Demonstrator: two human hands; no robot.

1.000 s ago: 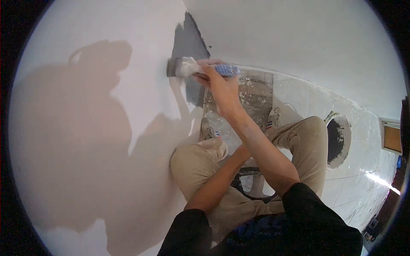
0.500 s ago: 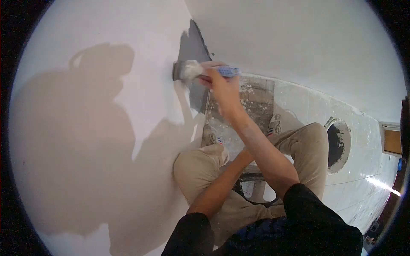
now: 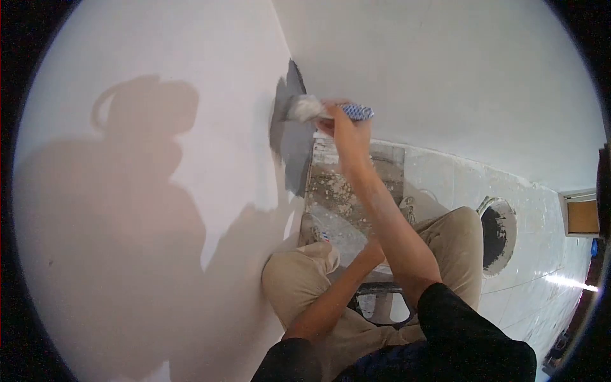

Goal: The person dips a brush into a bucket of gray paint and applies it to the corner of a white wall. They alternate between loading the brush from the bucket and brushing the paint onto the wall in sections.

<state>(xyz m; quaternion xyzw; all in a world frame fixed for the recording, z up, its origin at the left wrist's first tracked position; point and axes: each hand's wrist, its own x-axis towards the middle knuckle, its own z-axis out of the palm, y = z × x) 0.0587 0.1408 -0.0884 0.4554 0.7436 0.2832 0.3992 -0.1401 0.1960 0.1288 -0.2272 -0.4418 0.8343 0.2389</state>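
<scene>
My right hand [image 3: 340,118] is closed around a brush with a blue-and-white patterned handle [image 3: 358,112]. Its pale bristles [image 3: 307,108] are blurred by motion, with their darker tip over a grey coated patch [image 3: 296,149] on the white wall [image 3: 235,127], beside the corner. Lower down, my left forearm [image 3: 337,293] crosses beneath the right one. Only the edge of my left hand [image 3: 377,249] shows there, its fingers hidden behind the right forearm.
A round bucket [image 3: 499,235] with dark grey contents stands on the tiled floor [image 3: 439,172] to the right. A stained, splattered board [image 3: 337,181] lies between my shoes. Below me is a dark stool [image 3: 382,290]. A second wall [image 3: 445,70] meets the first at the corner.
The brush has moved right, from the grey patch's left edge to over the patch, with my right hand still around it. The whole view has shifted slightly, so the corner appears lower.
</scene>
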